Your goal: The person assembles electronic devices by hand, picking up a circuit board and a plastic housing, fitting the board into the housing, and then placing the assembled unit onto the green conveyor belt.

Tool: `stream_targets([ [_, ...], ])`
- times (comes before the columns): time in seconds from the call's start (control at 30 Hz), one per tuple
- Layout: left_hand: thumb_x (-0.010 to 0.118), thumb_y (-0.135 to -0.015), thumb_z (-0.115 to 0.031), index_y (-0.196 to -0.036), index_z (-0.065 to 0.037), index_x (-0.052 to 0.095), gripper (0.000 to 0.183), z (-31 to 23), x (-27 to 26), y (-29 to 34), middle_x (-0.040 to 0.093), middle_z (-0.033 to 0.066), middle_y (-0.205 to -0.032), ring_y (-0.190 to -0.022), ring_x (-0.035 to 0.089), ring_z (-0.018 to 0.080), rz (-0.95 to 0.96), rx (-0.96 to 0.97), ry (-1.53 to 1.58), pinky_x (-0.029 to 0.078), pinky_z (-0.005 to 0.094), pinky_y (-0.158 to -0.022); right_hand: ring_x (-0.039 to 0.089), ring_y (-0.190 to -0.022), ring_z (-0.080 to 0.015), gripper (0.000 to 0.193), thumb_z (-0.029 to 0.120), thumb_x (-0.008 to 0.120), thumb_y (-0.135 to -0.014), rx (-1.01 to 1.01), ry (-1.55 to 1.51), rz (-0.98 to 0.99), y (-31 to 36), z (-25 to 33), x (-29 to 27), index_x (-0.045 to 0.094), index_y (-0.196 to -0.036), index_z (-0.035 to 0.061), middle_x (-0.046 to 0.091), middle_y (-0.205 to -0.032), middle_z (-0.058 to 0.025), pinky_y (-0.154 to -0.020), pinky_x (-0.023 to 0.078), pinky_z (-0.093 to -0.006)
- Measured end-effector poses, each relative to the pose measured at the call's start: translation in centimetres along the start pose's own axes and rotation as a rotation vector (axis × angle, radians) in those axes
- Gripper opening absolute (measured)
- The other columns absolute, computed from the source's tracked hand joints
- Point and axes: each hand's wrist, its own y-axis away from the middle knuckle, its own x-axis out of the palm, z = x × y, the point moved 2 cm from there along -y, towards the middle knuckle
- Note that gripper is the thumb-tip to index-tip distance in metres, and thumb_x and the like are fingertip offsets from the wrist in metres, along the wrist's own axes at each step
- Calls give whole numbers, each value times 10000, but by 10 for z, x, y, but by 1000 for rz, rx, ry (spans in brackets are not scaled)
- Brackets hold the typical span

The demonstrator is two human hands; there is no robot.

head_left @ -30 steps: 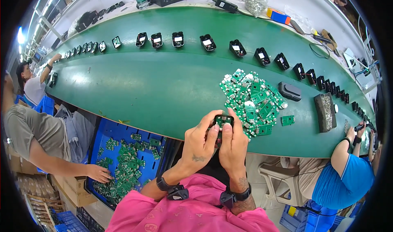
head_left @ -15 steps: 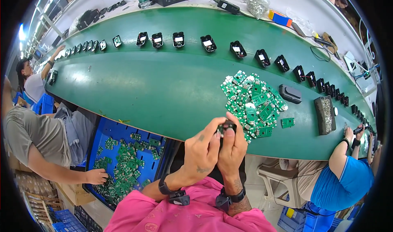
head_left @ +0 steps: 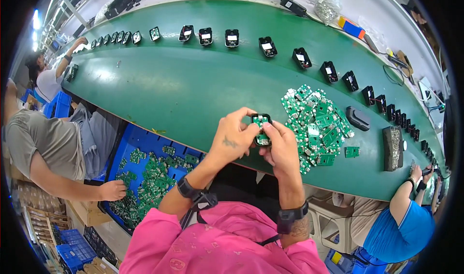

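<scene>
The left hand [head_left: 231,136] and the right hand [head_left: 285,148] both hold one small black plastic case [head_left: 261,114]. A green circuit board with shiny silver bits [head_left: 261,137] sits in it, facing up.

Half a second ago, the case was tipped so that mostly its end showed. Now it lies flatter, and the board is easy to see. It is also a bit farther left of the big loose pile of green and silver boards [head_left: 319,129]. To me, this means the person can see the board well and is likely pushing it down to make it sit right. I cannot tell if it is all the way in.

The left hand is bent about halfway, with its fingers around the left side and its thumb on the board. The right hand is bent the same way on the other side, its thumb on the board too. The fingers underneath are partly hidden.

The case is up in the hands, above the near part of the long green table [head_left: 193,100]. One lone green board [head_left: 352,151] lies just right of the pile. A curved row of black cases with white labels [head_left: 267,46] stands farther back.
</scene>
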Motion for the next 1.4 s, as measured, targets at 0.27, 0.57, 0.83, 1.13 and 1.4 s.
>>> stream_targets([
  [0.27, 442, -936, -186, -1109, 54, 601, 336, 24, -28, -31, 602, 109, -607, -369, 505, 141, 191, -231, 489, 394, 258, -343, 590, -478, -110, 345, 309, 500, -1054, -36, -108, 176, -1, 7, 15, 603, -1064, -21, 675, -733, -131, -422, 464, -216],
  [0.57, 691, -910, -266, -1256, -34, 586, 430, -1, -55, -22, 636, 64, -752, -527, 572, 96, 242, 43, 88, 447, 239, -472, 604, -646, -125, 496, 183, 611, -1006, -350, 139, 84, -12, -5, 39, 470, -1387, -101, 662, -837, -100, -584, 482, -240],
  [0.83, 775, -769, -322, -1257, -64, 626, 572, 25, -229, -144, 654, 236, -1075, -983, 633, 413, -789, 289, -759, 510, 454, -890, 566, -689, -312, 258, 49, 706, -849, -915, 1016, -107, 7, -37, 51, 634, -1087, -22, 569, -749, -117, -624, 468, -422],
  [1.13, 806, -772, -374, -1257, -67, 633, 599, 32, -303, -265, 707, 193, -1028, -1049, 634, 399, -936, 126, -1153, 515, 485, -887, 569, -686, -301, 183, 63, 714, -835, -865, 1087, -99, 6, -40, 62, 642, -987, -8, 583, -765, -113, -609, 465, -411],
  [1.4, 703, -746, -182, -1345, -24, 573, 633, 46, -270, -251, 583, 231, -1284, -1157, 582, 385, -736, 536, -933, 446, 443, -1035, 583, -701, -287, 197, 59, 729, -810, -810, 1125, -188, 3, -36, 57, 647, -979, 0, 591, -782, -106, -635, 494, -379],
])
